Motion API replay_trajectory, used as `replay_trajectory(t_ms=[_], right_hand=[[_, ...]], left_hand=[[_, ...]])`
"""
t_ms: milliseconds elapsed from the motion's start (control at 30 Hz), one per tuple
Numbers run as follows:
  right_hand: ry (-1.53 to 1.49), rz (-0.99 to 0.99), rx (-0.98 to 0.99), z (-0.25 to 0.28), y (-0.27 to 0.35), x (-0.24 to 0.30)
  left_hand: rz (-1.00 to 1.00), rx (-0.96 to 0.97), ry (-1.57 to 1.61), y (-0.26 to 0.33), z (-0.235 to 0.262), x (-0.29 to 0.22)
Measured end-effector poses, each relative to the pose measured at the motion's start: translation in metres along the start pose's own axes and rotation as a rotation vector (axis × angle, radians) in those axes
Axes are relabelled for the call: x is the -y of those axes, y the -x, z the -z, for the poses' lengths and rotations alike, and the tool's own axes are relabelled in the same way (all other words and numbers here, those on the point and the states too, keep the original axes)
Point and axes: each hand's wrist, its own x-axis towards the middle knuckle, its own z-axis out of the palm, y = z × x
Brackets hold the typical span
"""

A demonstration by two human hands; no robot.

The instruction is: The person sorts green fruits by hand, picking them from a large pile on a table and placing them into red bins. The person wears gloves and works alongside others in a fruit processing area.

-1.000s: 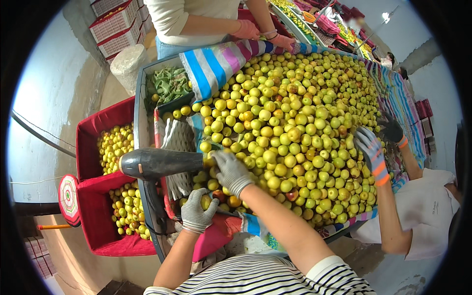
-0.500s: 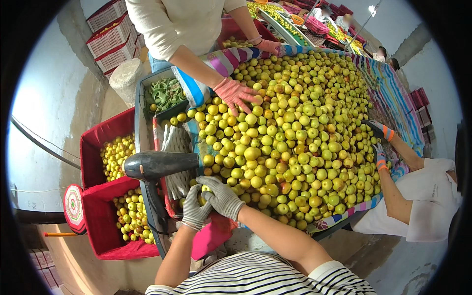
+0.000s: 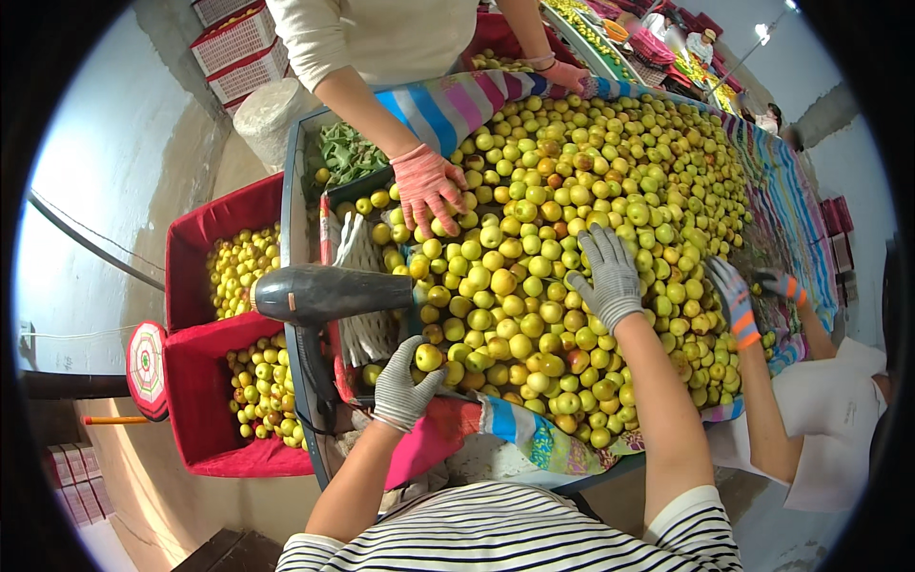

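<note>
A heap of small round yellow-green fruit (image 3: 534,286), some blushed brown, covers a large sorting table lined with striped cloth (image 3: 519,424). My left hand (image 3: 402,389), in a grey striped glove, is at the near left corner, its fingers and thumb curled round one yellow-green fruit (image 3: 428,357). Farther right, my right hand (image 3: 611,276), gloved alike, lies palm down on the heap with its fingers spread, gripping nothing. A black hair dryer (image 3: 334,295) lies across the table's left end, pointing at the heap, beside my left hand.
Two red-lined bins (image 3: 238,458) of fruit stand left of the table. Green leaves (image 3: 351,153) fill a corner tray. Across from me, a co-worker's pink-gloved hand (image 3: 426,188) touches the heap; at right, another's grey-and-orange gloved hand (image 3: 735,300) does too. Crates (image 3: 238,48) are stacked behind.
My hands have parted: the right swung out right and forward onto the heap, fingers spreading. The left stays near the corner with a fruit. The view shifted; the pink-gloved hand moved left.
</note>
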Motion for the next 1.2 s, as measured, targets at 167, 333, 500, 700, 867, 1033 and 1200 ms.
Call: replay_trajectory(t_ms=[167,333,500,700,867,1033,1200], right_hand=[[-0.071,-0.032,0.147,-0.028,-0.041,0.048],[-0.001,-0.082,0.212,-0.022,-0.076,0.101],[-0.088,0.095,0.260,-0.024,-0.087,0.142],[-0.342,0.168,0.199,-0.039,-0.072,0.174],[-0.516,0.349,0.098,-0.026,0.000,0.171],[-0.585,0.502,0.106,0.011,0.075,0.136],[-0.316,0.561,0.081,0.005,0.134,0.103]], left_hand=[[0.018,-0.018,-0.063,0.001,0.002,-0.002],[0.008,-0.045,-0.112,0.003,0.000,-0.004],[-0.051,-0.086,-0.121,0.004,0.000,-0.004],[-0.074,-0.124,-0.132,0.005,-0.002,-0.001],[-0.098,-0.121,-0.035,0.003,-0.001,0.000],[-0.034,-0.086,0.100,0.007,0.003,0.002],[0.078,-0.061,0.410,0.017,0.026,-0.014]])
